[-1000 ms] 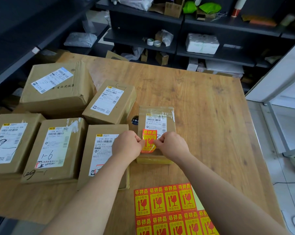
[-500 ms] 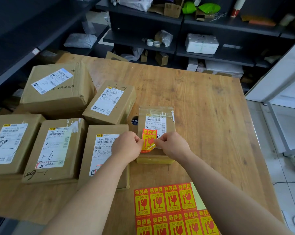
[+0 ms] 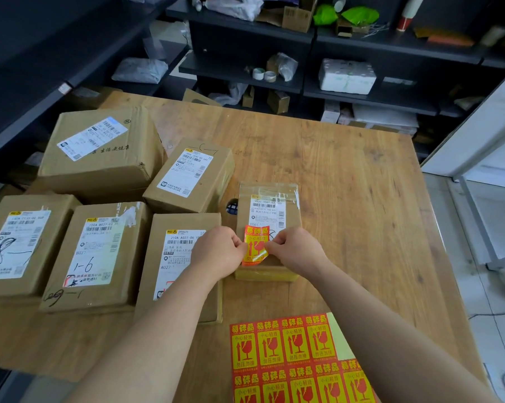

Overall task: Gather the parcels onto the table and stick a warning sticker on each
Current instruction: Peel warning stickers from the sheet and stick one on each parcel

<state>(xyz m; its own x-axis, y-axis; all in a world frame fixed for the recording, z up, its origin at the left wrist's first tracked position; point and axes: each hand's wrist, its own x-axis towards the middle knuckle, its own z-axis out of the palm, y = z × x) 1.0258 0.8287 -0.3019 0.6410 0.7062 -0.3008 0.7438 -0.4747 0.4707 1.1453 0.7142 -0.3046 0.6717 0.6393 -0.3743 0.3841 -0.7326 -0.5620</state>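
On the far left of the wooden bench [image 3: 347, 181] sits a parcel with a scribbled loop on its label [image 3: 16, 245], and just beside it the parcel marked "1-6" [image 3: 96, 254]. Behind those two rests the largest box [image 3: 100, 149], its label set at an angle. Next comes the parcel labelled "210A A027" [image 3: 184, 228], partly covered by my left forearm, with a smaller box [image 3: 191, 175] behind it.

My left hand [image 3: 218, 253] is clenched, thumb and fingers pinching the left edge of a warning sticker [image 3: 255, 245]. That sticker is red and yellow with a broken-glass symbol, and it lies over the near end of the small taped parcel [image 3: 268, 210], just below the white shipping label. Its top looks pressed down, though its bottom edge curls up off the cardboard; I cannot tell how much of it has stuck. My right hand [image 3: 296, 250] is also closed, pinching the sticker's right edge, so both hands grasp the same sticker from either side.

Near my right forearm, at the bench's front edge, lies the sticker sheet [image 3: 289, 359], rows of the same red and yellow labels, with a bare pale strip of backing at its upper right corner. Dark shelving [image 3: 245, 74] stands beyond the bench.
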